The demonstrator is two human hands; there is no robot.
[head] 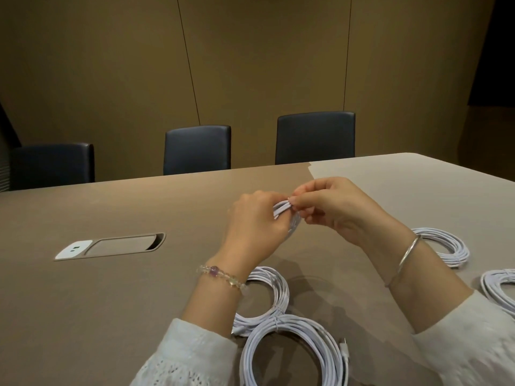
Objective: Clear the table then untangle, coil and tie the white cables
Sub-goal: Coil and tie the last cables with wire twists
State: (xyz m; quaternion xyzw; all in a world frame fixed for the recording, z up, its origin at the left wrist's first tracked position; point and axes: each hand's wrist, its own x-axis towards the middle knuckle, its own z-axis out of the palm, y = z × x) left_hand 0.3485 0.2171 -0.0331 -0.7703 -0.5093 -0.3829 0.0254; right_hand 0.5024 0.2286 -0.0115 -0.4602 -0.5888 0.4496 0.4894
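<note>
Above the table's middle I hold a small coil of white cable (284,210) between both hands. My left hand (255,222) grips the coil from the left, and my right hand (331,207) pinches its top strands with thumb and fingertips. Most of this coil is hidden behind my fingers. Several other coiled white cables lie on the brown table (111,288): one (274,295) under my left wrist, a larger one (295,349) at the near edge with a plug end beside it, one (446,246) behind my right wrist, and one (498,288) at the right border.
A recessed power and cable hatch (111,246) sits in the tabletop to the left. Three dark chairs (197,149) stand along the table's far edge in front of a tan panelled wall.
</note>
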